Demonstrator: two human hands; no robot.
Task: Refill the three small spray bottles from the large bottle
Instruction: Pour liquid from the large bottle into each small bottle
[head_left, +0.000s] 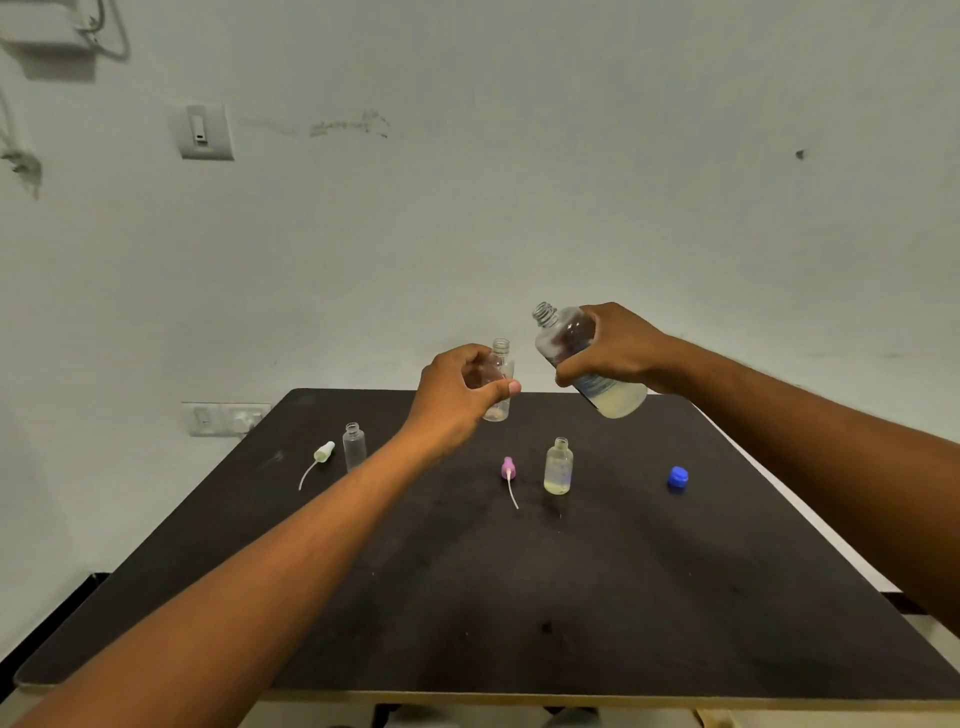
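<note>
On the dark counter (519, 597), far left, a pale green spray cap (323, 452) lies on its side with its dip tube trailing toward the near edge, and just to its right stands an uncapped small bottle (354, 447) that looks empty. Further right the left hand (457, 400) holds a second small bottle (497, 382) up off the counter, fingers and thumb curled round its body, neck upright and open — it too appears to hold no liquid, though the clear plastic makes that hard to tell. Below it lie a pink spray cap (507, 467) with its tube, and beside that a third small bottle (558, 466), standing uncapped with some yellowish liquid inside. Right of the raised bottle, the right hand (615, 353) is wrapped round the large bottle (582, 364), which is lifted and tilted with its open mouth pointing up and left, close to the small bottle's neck but not over it; the liquid sits in its lower end. A blue cap (677, 478) rests far right. The step in hand seems to be filling the held bottle. The next move calls for bringing the large mouth directly above the narrow neck and tipping slowly — the opening is small, so a fast pour would likely spill.
</note>
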